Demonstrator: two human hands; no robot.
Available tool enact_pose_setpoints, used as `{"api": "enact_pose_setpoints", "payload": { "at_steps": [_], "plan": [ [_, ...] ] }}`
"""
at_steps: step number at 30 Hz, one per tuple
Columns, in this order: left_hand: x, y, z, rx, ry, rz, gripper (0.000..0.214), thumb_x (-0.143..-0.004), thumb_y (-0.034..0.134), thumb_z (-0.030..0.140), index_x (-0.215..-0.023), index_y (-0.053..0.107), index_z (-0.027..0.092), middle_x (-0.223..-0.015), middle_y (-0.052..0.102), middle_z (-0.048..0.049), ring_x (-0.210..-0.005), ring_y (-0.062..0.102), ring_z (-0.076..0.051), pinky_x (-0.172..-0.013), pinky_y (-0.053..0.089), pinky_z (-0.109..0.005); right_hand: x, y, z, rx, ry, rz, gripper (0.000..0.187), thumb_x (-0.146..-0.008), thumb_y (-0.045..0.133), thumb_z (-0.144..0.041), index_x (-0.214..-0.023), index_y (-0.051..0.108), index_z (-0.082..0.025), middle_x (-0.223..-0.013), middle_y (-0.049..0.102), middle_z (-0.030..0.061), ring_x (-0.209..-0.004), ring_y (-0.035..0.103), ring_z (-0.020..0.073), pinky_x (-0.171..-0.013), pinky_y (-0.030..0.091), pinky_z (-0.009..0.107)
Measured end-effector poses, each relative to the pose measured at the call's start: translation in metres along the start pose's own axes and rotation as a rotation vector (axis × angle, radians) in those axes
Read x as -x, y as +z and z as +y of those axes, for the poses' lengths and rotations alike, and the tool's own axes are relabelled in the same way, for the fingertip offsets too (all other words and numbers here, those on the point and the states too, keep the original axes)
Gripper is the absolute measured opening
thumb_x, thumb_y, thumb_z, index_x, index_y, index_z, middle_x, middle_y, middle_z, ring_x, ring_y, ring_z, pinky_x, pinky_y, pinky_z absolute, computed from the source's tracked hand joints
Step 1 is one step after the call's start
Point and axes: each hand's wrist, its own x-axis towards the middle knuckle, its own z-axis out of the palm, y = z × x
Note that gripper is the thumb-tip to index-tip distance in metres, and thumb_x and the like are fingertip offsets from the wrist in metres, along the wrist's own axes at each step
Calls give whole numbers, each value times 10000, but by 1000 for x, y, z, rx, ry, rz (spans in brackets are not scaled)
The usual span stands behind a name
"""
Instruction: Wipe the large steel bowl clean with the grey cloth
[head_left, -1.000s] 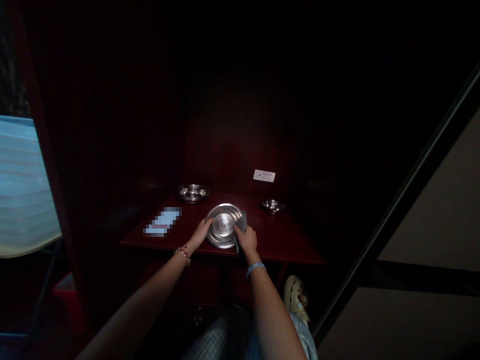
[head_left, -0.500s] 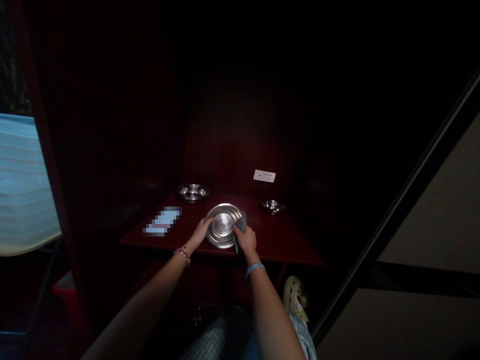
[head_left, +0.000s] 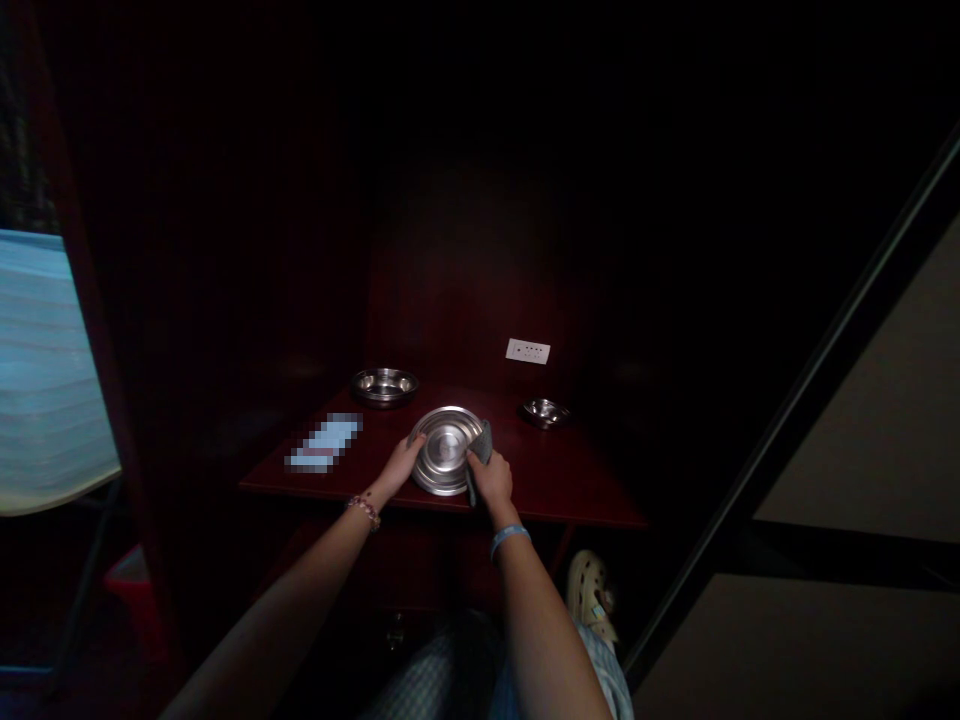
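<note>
A round steel plate point(head_left: 444, 460), its ringed face toward me, is held tilted above the front edge of the dark red desk point(head_left: 570, 485). Gripping its left rim is my left hand point(head_left: 400, 462), thumb on the face and fingers hidden behind. On the opposite rim, my right hand point(head_left: 493, 478) pinches a folded grey cloth point(head_left: 482, 440) against the metal. Farther back stand a shallow steel bowl point(head_left: 385, 388) at the left and a smaller steel bowl point(head_left: 545, 413) at the right.
A pixelated pale blue flat item point(head_left: 327, 443) lies at the desk's left. The back wall carries a white power socket point(head_left: 528, 351). Below, a beige clog point(head_left: 587, 590) shows at the right, and a red bin point(head_left: 136, 590) stands lower left. Dark panels enclose both sides.
Both hands, the plate and the cloth keep nearly the same positions. The view has shifted very slightly, and the picture is a little darker.
</note>
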Motion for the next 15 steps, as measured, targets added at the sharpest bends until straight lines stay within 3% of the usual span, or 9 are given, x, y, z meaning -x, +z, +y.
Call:
{"api": "enact_pose_setpoints", "payload": {
  "at_steps": [15],
  "plan": [
    [1, -1, 0, -49, 8, -10, 539, -705, 591, 561, -975, 669, 101, -956, 729, -131, -961, 650, -277, -898, 457, -379, 3, -2, -2, 17, 4, 16, 387, -876, 512, -449, -1095, 686, -181, -1038, 712, 128, -962, 676, 246, -765, 492, 260]
  ]
}}
